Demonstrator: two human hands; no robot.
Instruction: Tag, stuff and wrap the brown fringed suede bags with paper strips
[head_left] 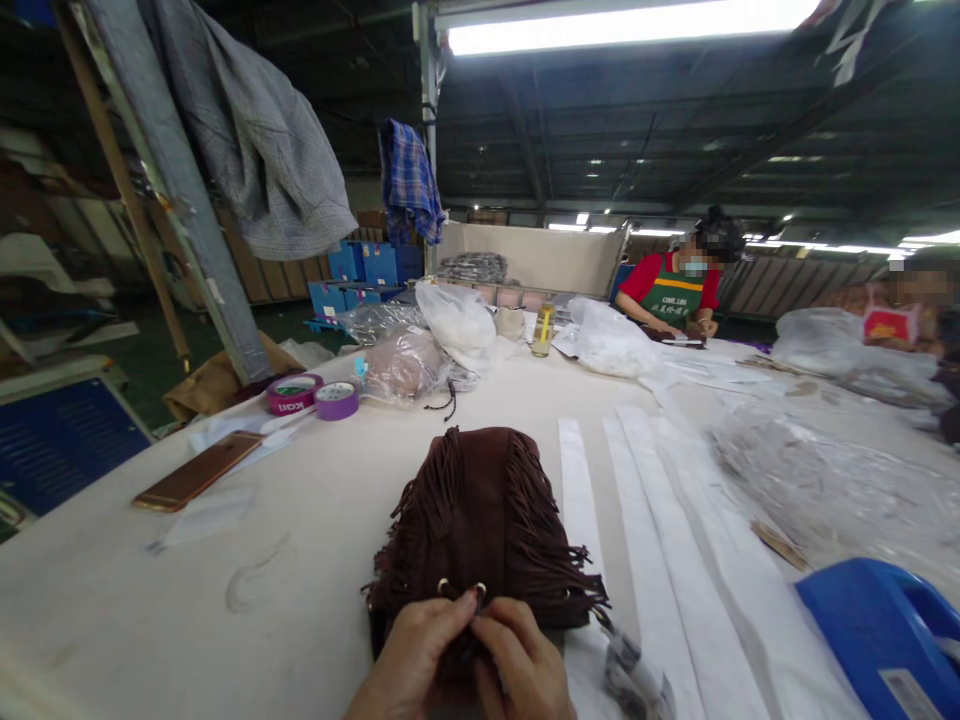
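A dark brown fringed bag (pixel 484 490) lies on the white table in front of me, its eyelets and drawstring end towards my body. Both hands meet at that near edge, just below two metal eyelets. My left hand (pixel 420 645) pinches the dark drawstring, thumb and fingers pressed together. My right hand (pixel 521 655) pinches at the same spot, its fingertips touching those of the left. Much of the cord is hidden behind the fingers. At the bag's right corner hangs a metal clasp with a plastic-wrapped piece (pixel 630 665).
White strips (pixel 652 540) run along the table right of the bag, beside a blue plastic jug (pixel 885 630). Left are a phone (pixel 199 470) and tape rolls (pixel 337 400). Plastic-wrapped goods (pixel 405 365) and a yellow bottle (pixel 543 330) stand farther back. A co-worker (pixel 679 290) works across the table.
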